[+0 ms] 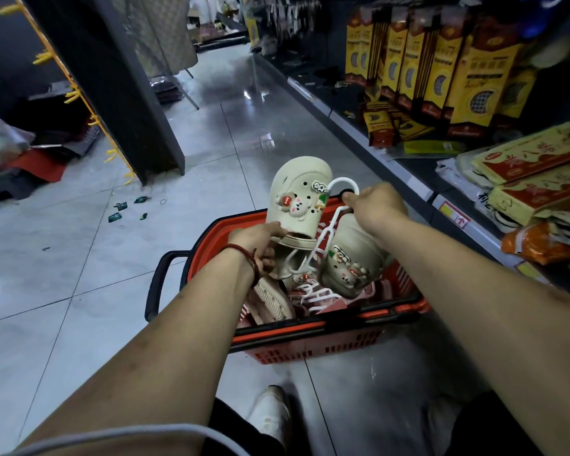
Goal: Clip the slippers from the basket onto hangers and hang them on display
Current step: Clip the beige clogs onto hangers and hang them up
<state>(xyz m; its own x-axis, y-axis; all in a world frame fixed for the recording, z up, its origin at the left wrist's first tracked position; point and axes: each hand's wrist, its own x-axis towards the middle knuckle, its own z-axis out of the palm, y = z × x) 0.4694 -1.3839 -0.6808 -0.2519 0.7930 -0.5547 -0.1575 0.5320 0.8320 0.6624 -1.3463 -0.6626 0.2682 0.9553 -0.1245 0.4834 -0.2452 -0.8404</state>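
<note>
Within left fingers (274, 228), cream slipper (296, 196).

The slippers (301, 179) are cream with red-and-white charms (293, 204); the hanger (324, 231) is white. The basket (310, 353) is orange-red, black-rimmed, on a grey-tiled floor (79, 291). Upper right, the boxes (474, 77) are yellow and dark red.

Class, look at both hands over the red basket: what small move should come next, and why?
Probably press the cream charm-studded slipper in the left hand onto the white plastic hanger held by the right hand; the matching slipper seems already attached lower down.
</note>
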